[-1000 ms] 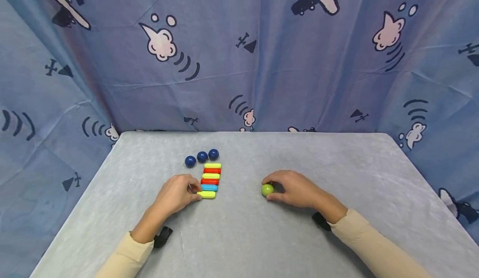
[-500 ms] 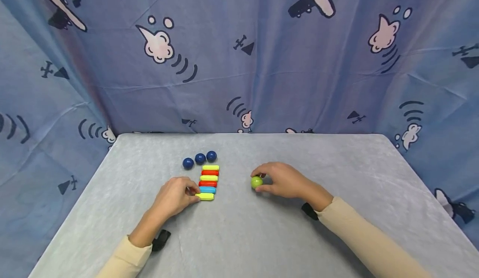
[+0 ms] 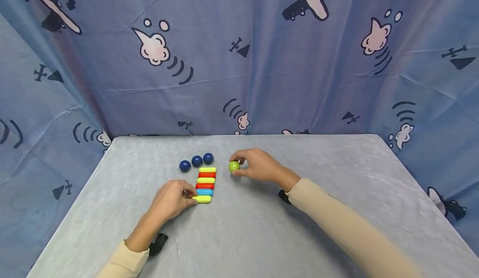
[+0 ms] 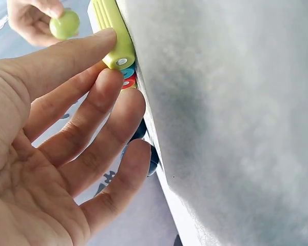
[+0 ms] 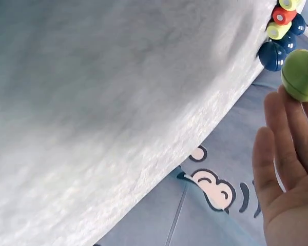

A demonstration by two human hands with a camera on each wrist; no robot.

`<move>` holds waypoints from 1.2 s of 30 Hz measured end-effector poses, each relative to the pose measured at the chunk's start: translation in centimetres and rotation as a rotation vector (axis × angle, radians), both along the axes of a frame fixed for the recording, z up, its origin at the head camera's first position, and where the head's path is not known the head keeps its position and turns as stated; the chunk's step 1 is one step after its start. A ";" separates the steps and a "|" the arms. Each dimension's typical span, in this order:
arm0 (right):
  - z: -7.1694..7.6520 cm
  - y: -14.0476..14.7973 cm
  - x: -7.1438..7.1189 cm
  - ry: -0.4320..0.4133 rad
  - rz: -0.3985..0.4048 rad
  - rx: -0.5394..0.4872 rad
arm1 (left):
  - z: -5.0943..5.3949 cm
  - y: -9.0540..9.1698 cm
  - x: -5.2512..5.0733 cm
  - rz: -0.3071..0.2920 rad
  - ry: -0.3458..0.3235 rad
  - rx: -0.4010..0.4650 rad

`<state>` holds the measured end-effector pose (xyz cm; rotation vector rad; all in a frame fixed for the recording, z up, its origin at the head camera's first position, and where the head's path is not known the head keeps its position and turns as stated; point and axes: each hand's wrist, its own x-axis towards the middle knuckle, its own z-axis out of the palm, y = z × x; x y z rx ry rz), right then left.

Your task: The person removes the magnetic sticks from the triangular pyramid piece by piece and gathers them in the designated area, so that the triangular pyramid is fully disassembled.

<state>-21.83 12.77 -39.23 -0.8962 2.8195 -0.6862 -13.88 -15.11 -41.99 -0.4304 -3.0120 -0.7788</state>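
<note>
My left hand pinches the left end of the nearest yellow-green magnetic stick. In the left wrist view, thumb and fingers meet at that stick's end, which has a small metal disc. Behind it lies a blue stick, then red sticks alternating with yellow-green ones, side by side in a column. My right hand holds a green ball between thumb and fingers, right of the column's far end. In the right wrist view, the ball appears near the dark blue balls.
Three dark blue balls stand in a slanting row beyond the sticks. The grey cloth-covered table ends at a patterned blue curtain. A black strap sits at the left wrist.
My right hand has carried the green ball left and away from me, toward the far end of the sticks. The left hand stays at the nearest stick. The head view has shifted slightly.
</note>
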 end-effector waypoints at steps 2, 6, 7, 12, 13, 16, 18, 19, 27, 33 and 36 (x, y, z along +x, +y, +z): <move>-0.1 -0.6 -0.4 0.001 -0.009 -0.009 | 0.0 0.0 0.0 0.000 -0.004 -0.001; -0.3 -1.6 -1.2 -0.010 -0.019 -0.029 | 0.2 -0.1 0.1 0.006 -0.016 -0.006; -0.3 -1.9 -1.3 -0.018 -0.019 -0.031 | 0.2 -0.2 0.2 0.010 -0.020 -0.008; -0.7 -2.8 -2.5 -0.044 -0.022 -0.035 | 0.4 -0.1 0.3 0.016 -0.026 -0.013; -0.8 -2.9 -2.7 -0.044 -0.021 -0.038 | 0.5 -0.1 0.3 0.012 -0.024 -0.013; -1.4 -3.4 -3.5 -0.046 -0.014 -0.046 | 0.4 -0.1 0.3 0.010 -0.018 -0.014; -1.7 -3.6 -3.9 -0.054 -0.011 -0.051 | 0.4 0.0 0.2 0.011 -0.015 -0.013; -1.9 -3.7 -4.0 -0.058 -0.013 -0.052 | 0.4 0.0 0.2 0.010 -0.012 -0.014; -2.6 -3.5 -4.5 -0.095 -0.051 -0.078 | 0.2 0.3 0.1 -0.004 -0.012 -0.016; -2.3 -4.1 -4.9 -0.123 -0.011 -0.095 | 0.3 0.2 0.3 0.003 -0.023 -0.018; -2.0 -4.6 -5.0 -0.131 -0.008 -0.104 | 0.4 0.1 0.3 0.003 -0.014 -0.016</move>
